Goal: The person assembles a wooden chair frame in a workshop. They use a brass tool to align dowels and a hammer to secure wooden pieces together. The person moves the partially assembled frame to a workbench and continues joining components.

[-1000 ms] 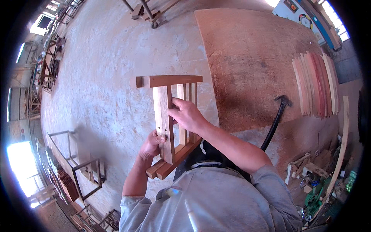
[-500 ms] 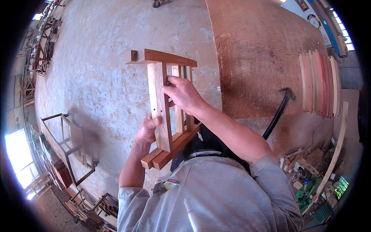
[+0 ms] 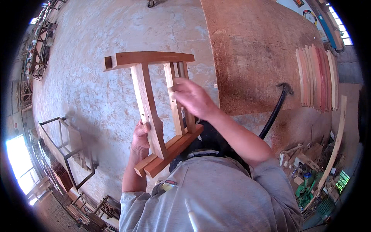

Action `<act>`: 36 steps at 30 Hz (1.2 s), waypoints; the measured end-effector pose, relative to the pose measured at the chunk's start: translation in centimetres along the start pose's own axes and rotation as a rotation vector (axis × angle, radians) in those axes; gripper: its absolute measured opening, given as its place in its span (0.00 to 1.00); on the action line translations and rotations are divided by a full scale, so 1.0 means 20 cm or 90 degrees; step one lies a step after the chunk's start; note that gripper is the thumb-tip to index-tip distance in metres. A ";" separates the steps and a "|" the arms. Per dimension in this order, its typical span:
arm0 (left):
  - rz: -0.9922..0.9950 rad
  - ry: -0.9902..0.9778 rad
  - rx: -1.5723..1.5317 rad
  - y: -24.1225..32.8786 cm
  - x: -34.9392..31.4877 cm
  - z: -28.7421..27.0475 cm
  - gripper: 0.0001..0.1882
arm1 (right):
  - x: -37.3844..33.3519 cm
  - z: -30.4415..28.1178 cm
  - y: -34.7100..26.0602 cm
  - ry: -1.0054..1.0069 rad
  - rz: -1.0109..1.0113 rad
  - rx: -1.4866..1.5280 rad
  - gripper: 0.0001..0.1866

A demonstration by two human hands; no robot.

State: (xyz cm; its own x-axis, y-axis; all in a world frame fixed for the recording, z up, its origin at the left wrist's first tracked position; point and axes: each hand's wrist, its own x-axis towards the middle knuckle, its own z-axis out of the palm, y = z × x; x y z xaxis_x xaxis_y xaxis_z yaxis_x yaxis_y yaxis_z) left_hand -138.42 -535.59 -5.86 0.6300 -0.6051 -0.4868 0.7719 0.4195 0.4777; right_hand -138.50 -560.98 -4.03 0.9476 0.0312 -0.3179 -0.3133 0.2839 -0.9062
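Note:
A wooden frame (image 3: 150,108) is held up in front of my chest. Its curved reddish-brown rail (image 3: 154,58) runs along the far side, and a doubled rail (image 3: 176,150) lies nearest my body. Several lighter crosspieces join these rails, and small dark holes mark some of them. My left hand (image 3: 141,136) is closed round the leftmost crosspiece, its thumb on the near face. Slightly blurred, my right hand (image 3: 195,98) is at the middle crosspiece (image 3: 174,112), fingers stretched out and loose; whether they touch the wood, I cannot tell.
A large brown board (image 3: 255,58) covers the floor ahead on the right, with a black-handled hammer (image 3: 276,108) by its near edge. Beyond lies a row of wooden strips (image 3: 317,77). At left stands a metal-framed stand (image 3: 69,150); offcuts and a green machine (image 3: 307,189) are at lower right.
My right hand has let go of the leftmost crosspiece and moved right to the middle one. The frame has tilted and shifted left, still in my left hand.

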 end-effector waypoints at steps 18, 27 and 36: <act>0.042 -0.191 -0.181 -0.03 0.05 0.05 0.19 | -0.16 -0.15 0.31 0.005 0.258 0.284 0.14; 0.005 -0.139 -0.186 -0.07 0.02 0.15 0.30 | -0.19 -0.12 0.35 0.056 0.264 0.361 0.15; -0.026 -0.048 -0.100 -0.06 0.02 0.29 0.36 | -0.19 -0.13 0.39 0.071 0.218 0.323 0.20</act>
State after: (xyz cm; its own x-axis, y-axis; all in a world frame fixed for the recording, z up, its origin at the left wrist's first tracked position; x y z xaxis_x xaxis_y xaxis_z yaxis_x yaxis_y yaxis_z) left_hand -139.49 -540.27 -2.33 0.5941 -0.6702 -0.4448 0.8044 0.4902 0.3357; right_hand -144.80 -561.32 -10.59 0.7783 0.1089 -0.6184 -0.5035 0.6967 -0.5110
